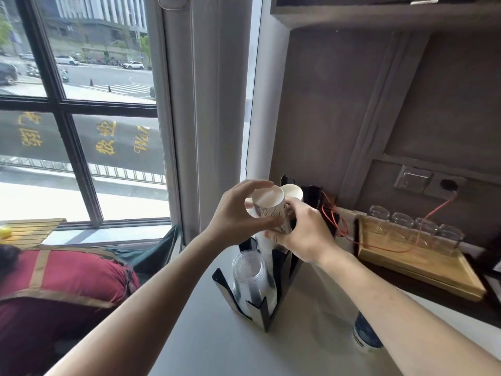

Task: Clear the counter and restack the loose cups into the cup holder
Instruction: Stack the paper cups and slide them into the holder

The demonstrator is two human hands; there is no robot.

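Observation:
A white paper cup with a dark print is held upside down above the black cup holder. My left hand grips its upper end from the left. My right hand holds its lower end from the right. Behind them a second white paper cup stack rises from the holder's rear slot. A stack of clear plastic cups stands upside down in the front slot. Whether one cup or several nested cups are in my hands is hidden by my fingers.
A blue-labelled bottle lies under my right forearm on the white counter. A wooden tray with several glass jars stands at the right. A red wire runs to a wall socket. A red chair sits at lower left.

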